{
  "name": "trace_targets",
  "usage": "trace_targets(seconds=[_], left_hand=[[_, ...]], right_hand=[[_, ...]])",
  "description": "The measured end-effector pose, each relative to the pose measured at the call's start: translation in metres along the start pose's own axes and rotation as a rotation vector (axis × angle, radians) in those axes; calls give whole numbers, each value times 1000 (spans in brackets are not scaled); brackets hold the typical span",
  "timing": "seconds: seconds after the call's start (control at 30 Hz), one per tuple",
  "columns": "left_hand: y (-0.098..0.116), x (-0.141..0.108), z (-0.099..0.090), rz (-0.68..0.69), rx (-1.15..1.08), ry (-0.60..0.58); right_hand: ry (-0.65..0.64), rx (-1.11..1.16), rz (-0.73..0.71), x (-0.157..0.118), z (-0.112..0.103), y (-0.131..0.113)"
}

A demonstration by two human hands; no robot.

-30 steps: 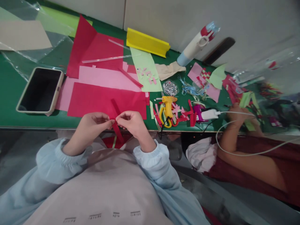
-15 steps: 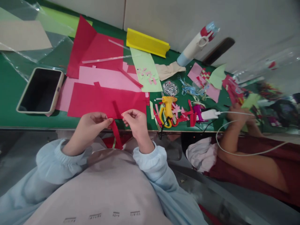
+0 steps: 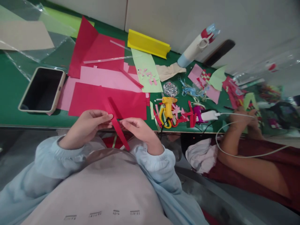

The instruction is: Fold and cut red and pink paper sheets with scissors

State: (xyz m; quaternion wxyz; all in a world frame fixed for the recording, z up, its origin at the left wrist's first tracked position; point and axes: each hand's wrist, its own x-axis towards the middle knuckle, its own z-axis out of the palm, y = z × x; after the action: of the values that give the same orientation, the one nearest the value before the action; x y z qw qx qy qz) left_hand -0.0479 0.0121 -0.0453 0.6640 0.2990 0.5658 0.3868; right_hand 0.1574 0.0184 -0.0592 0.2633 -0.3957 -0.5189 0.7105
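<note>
A narrow red paper strip (image 3: pixel 121 135) slants down over the table's front edge, pinched near its upper part between the thumb and fingers of my left hand (image 3: pixel 90 125). My right hand (image 3: pixel 140 131) has its fingertips drawn together at the strip's right edge. What those fingertips grip is too small or hidden to make out. Just beyond the hands, a darker red piece (image 3: pixel 113 107) angles up over a large red paper sheet (image 3: pixel 93 97). Pink paper (image 3: pixel 103 76) lies under and behind that sheet.
A phone (image 3: pixel 42 90) lies on the left. To the right are a yellow glue gun (image 3: pixel 168 104), paper scraps (image 3: pixel 180 112), a dish of small shiny pieces (image 3: pixel 170 88) and a white cable (image 3: pixel 236 114). A bottle (image 3: pixel 194 47) stands behind; a co-worker's hands (image 3: pixel 243 117) are far right.
The lower end of the strip has swung to the right. My right hand has moved down and turned, its fingertips now by the strip. My left hand still pinches the strip.
</note>
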Motion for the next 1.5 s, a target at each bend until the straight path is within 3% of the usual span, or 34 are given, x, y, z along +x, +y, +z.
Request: trace_targets(seconds=[0.1, 0.3, 0.47, 0.67, 0.97, 1.2, 1.33, 1.5], left_hand=[[5, 5, -1, 54, 10, -8], [15, 26, -9, 137, 9, 94], [18, 37, -13, 141, 18, 161], [13, 38, -8, 141, 23, 170], [13, 40, -12, 172, 11, 216], [12, 47, -21, 242, -5, 319], [7, 42, -21, 225, 50, 270], [2, 24, -11, 148, 140, 156]], right_hand=[[-99, 86, 105, 1, 7, 3], [-72, 246, 238, -2, 5, 19], [20, 254, 194, -14, -3, 30], [102, 180, 139, -32, -2, 25], [113, 196, 141, -47, 0, 29], [123, 206, 191, -59, -10, 31], [61, 275, 165, -65, -20, 32], [123, 160, 173, -58, -24, 24]])
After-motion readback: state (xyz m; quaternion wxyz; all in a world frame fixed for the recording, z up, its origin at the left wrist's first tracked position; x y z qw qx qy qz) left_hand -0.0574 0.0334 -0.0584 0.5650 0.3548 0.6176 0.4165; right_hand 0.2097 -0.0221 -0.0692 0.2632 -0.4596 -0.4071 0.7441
